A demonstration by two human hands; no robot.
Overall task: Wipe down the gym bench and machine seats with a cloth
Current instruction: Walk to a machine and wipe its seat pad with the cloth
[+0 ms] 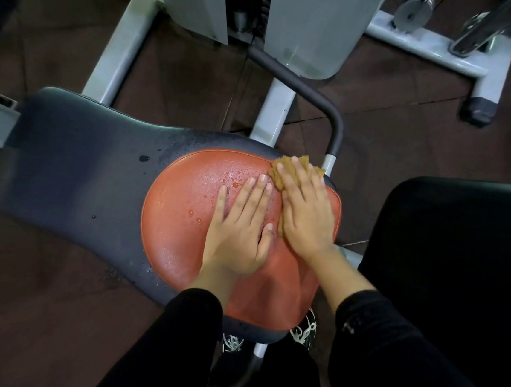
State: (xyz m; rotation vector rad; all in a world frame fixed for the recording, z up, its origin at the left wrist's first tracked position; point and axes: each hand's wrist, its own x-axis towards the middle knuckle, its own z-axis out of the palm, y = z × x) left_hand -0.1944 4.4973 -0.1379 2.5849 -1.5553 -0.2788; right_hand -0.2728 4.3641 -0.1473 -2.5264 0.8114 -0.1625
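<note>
A machine seat (87, 177) with a dark grey pad and a red centre panel (180, 217) fills the middle of the view. Water droplets lie on the red panel and on the dark pad behind it. My left hand (240, 229) rests flat on the red panel, fingers straight. My right hand (306, 207) presses a tan cloth (281, 172) flat onto the far right part of the red panel, fingers stretched over it. Most of the cloth is hidden under that hand.
A white machine frame (118, 52) and a weight stack shroud (310, 27) stand behind the seat. A dark curved handle bar (316, 99) runs past the seat's far right corner. Another black pad (460, 260) sits to the right. The floor is brown tile.
</note>
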